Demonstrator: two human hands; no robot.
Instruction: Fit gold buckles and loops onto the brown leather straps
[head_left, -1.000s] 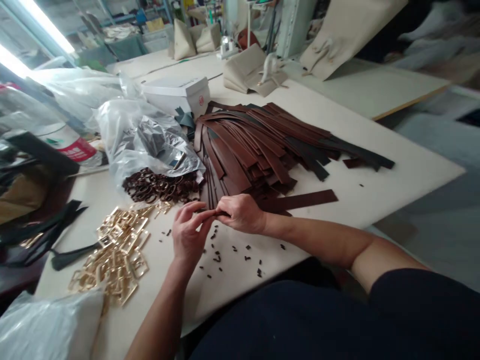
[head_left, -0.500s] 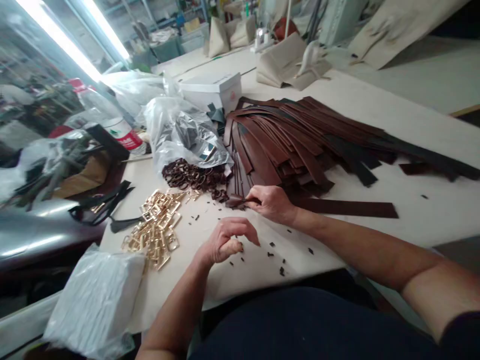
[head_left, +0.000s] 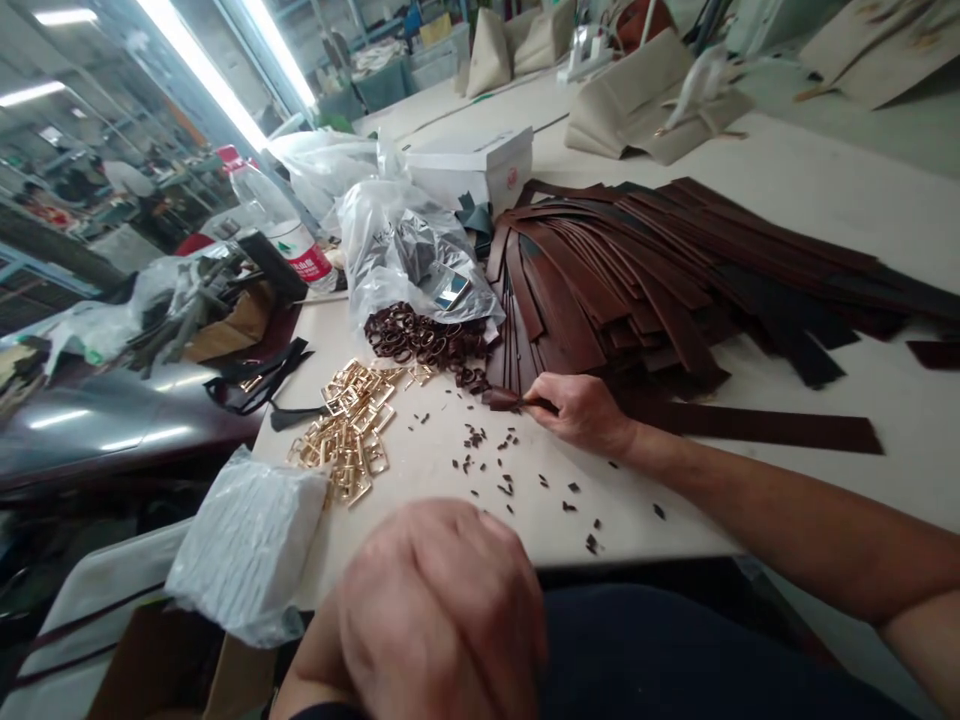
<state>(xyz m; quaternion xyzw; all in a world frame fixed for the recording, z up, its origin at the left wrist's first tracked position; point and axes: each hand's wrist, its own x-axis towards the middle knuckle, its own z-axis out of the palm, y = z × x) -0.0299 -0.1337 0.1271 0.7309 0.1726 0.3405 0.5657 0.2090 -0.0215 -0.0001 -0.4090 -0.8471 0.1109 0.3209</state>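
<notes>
My right hand [head_left: 581, 412] is closed round the end of a dark brown leather piece [head_left: 501, 399] at the near edge of the strap pile. Brown leather straps [head_left: 585, 280] fan out behind it, and one long strap [head_left: 780, 425] lies to its right. My left hand [head_left: 442, 610] is raised close to the camera, blurred, with its back showing; its fingers are mostly hidden. Small dark leather scraps [head_left: 507, 485] dot the table between the hands. Gold buckles [head_left: 349, 425] lie to the left, below a heap of small brown loops [head_left: 420, 338].
A clear plastic bag [head_left: 390, 240], a white box [head_left: 472, 165] and a bottle [head_left: 300, 250] stand behind the loops. A wrapped white packet [head_left: 244, 545] sits at the left table edge. Beige bag pieces [head_left: 630, 95] lie at the back.
My left hand has come up from the table toward the camera. My right hand keeps its hold on the leather. The view has turned left, and more scraps show on the table.
</notes>
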